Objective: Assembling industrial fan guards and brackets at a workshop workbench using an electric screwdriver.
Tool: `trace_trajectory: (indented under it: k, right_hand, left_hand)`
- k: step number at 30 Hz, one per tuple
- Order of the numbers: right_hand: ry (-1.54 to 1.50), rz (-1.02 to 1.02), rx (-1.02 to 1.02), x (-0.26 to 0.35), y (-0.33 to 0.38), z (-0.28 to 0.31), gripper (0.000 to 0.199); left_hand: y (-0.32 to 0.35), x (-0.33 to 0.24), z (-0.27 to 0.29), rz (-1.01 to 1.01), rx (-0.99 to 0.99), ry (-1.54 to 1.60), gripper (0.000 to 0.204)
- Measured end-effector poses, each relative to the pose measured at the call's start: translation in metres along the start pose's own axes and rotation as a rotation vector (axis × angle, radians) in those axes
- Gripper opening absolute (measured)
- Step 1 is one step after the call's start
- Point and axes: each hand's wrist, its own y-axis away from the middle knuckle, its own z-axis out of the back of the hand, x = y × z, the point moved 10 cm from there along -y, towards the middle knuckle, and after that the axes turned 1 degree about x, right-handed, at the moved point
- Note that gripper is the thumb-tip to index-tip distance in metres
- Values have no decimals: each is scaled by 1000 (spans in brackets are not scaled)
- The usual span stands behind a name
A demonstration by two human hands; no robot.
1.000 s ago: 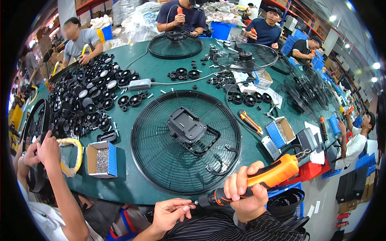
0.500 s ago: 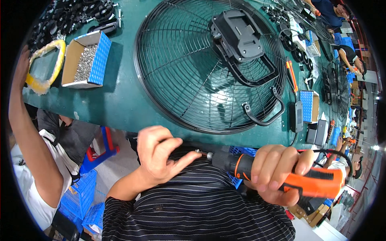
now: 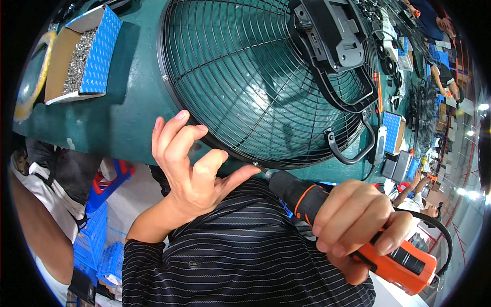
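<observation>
My right hand (image 3: 355, 225) is wrapped round an orange and black electric screwdriver (image 3: 307, 202), its cable trailing off the back end. The driver points left and upward, and a small screw (image 3: 256, 165) sits at the tip of its bit, by the rim of a black wire fan guard (image 3: 230, 66). My left hand (image 3: 192, 163) has its fingers spread, with the thumb tip at the screw. The guard lies on the green table; it carries a black plastic housing (image 3: 332, 38) with a bracket and a curved black handle (image 3: 353, 153) near its right edge.
An open blue-and-white box of screws (image 3: 94, 61) stands at the left, beside a yellow ring (image 3: 33, 84). A person's arm (image 3: 38, 230) shows at the lower left. Blue crates (image 3: 92, 243) are below. Another box (image 3: 393, 134) and further workers are on the right.
Both my hands and the driver have moved up toward the guard's rim. My left fingers have spread wider. The view has shifted closer to the guard, and the neighbour's hand has left the yellow ring.
</observation>
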Motion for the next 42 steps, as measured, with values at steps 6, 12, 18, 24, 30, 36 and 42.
trace_trajectory:
  k: [6, 12, 18, 24, 30, 36, 42]
  right_hand:
    - [22, -34, -32, -6, -3, -3, 43]
    - [34, -132, 49, -16, -17, -10, 42]
    - [2, -226, 210, -25, -29, -25, 42]
    - [-106, -328, 341, -37, -33, -34, 45]
    - [-257, -266, 325, -42, -38, -37, 14]
    - [-379, -186, 531, -29, -32, -40, 34]
    - [-403, -35, 13, 22, -15, 52, 37]
  left_hand:
    - [-3, 9, 1, 14, 37, 52, 70]
    - [-2, 20, -3, 20, 65, 125, 73]
    - [0, 23, -4, 17, 57, 148, 71]
    - [2, 24, -6, 36, 37, 178, 69]
    - [4, 22, -3, 10, 22, 163, 66]
    - [8, 20, -1, 32, -43, 163, 65]
    - [2, 0, 5, -39, -34, 79, 63]
